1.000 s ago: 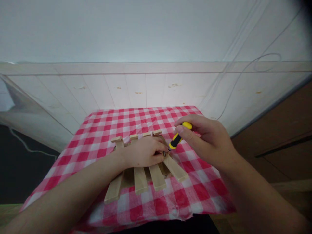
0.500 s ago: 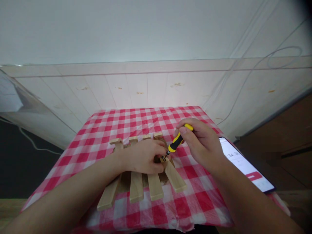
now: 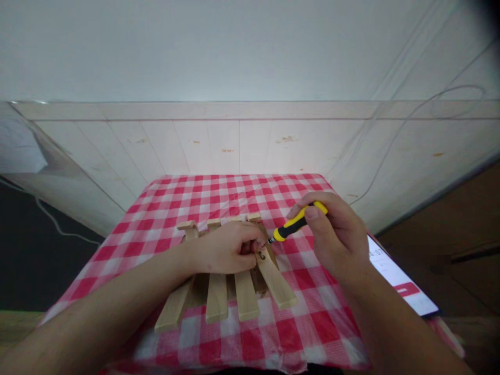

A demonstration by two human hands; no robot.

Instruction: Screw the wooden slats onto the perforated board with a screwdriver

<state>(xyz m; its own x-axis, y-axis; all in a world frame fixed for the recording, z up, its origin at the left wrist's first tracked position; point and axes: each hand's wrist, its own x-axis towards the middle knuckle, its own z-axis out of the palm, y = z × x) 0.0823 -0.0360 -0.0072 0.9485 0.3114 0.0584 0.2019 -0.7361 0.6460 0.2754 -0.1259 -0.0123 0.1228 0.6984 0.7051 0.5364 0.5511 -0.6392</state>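
A wooden slatted rack [image 3: 247, 291] with several pale slats lies on a red-and-white checked cloth [image 3: 219, 203]. My left hand [image 3: 224, 249] rests on the rack's middle, fingers curled and pinching a small dark screw [image 3: 261, 255] at the right slat. My right hand [image 3: 336, 234] grips a yellow-and-black screwdriver [image 3: 294, 225], held slanted with its tip just above and right of the screw, near my left fingertips.
A phone [image 3: 400, 278] with a lit white screen lies at the cloth's right edge, partly behind my right forearm. White tiled floor and a thin white cable [image 3: 394, 133] lie beyond the table. Dark wood is at the right.
The screwdriver has lifted off the screw and tilted flatter, my right hand shifting right. My left fingers still hold the screw on the slat. The view shifted slightly.
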